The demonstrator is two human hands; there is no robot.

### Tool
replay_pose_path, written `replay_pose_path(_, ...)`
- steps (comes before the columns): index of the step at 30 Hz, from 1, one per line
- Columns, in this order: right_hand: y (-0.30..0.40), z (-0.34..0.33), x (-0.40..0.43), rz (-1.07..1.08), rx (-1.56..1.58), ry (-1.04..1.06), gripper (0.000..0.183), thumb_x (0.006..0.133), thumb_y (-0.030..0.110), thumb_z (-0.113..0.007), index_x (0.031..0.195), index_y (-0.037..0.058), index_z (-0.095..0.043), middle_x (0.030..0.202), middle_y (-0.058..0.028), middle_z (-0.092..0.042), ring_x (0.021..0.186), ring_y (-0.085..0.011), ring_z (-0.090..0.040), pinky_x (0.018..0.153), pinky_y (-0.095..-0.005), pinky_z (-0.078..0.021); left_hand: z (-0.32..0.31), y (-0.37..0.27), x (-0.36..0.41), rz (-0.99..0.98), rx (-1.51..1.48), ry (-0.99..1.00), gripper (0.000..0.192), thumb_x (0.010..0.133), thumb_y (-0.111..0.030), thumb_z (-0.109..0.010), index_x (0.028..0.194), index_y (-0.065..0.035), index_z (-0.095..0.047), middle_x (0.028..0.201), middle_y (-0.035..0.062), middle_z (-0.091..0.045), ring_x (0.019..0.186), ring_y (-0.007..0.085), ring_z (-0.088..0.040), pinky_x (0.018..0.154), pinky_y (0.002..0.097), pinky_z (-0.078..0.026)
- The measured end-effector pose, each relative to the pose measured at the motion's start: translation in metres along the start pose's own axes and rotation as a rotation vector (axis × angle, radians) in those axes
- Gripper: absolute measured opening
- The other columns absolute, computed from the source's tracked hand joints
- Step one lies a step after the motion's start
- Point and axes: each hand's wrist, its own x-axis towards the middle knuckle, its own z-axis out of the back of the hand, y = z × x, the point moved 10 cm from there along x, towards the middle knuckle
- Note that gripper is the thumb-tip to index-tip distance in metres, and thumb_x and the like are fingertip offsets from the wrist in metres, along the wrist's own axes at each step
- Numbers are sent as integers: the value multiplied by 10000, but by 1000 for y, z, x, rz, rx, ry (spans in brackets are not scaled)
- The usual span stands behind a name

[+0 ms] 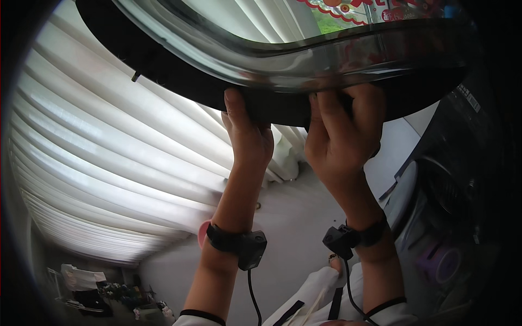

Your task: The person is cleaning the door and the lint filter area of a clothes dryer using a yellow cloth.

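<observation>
A large round door with a clear glass bowl and a black rim (pixel 195 83), like a washing machine's, is raised across the top of the view. A small metal pin (pixel 136 76) juts from the rim's edge. My left hand (pixel 248 130) grips the rim's lower edge, thumb on the near face and fingers behind it. Just right of it, my right hand (pixel 346 126) pinches the same rim with bent fingers, some hidden behind it. Both wrists wear black straps with small cabled devices.
Long white curtains (pixel 122 155) hang at the left. A dark front-loading machine (pixel 448 179) stands at the right, with a purple item (pixel 439 263) below. A pink round object (pixel 204 233) is partly behind my left forearm. Clothes and flowers (pixel 118 293) are at lower left.
</observation>
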Motion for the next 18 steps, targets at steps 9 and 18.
replay_pose_path(9,19,-28,3,-157,-14,155,299,795,17,-621,1094,20,-630,926,-109,-555,807,-237,-502,726,-324,-410,-1,4,-4,13,422,-44,530,978,-476,-259,1139,-35,-504,1017,59,-568,901,137,-545,785,306,-469)
replay_pose_path(18,-2,-25,-16,-300,370,235,264,848,27,-567,1105,8,-620,952,-109,-532,830,-217,-510,730,-294,-427,0,30,-1,18,168,-66,437,835,-361,-657,1013,19,-536,907,52,-599,813,104,-552,730,246,-451)
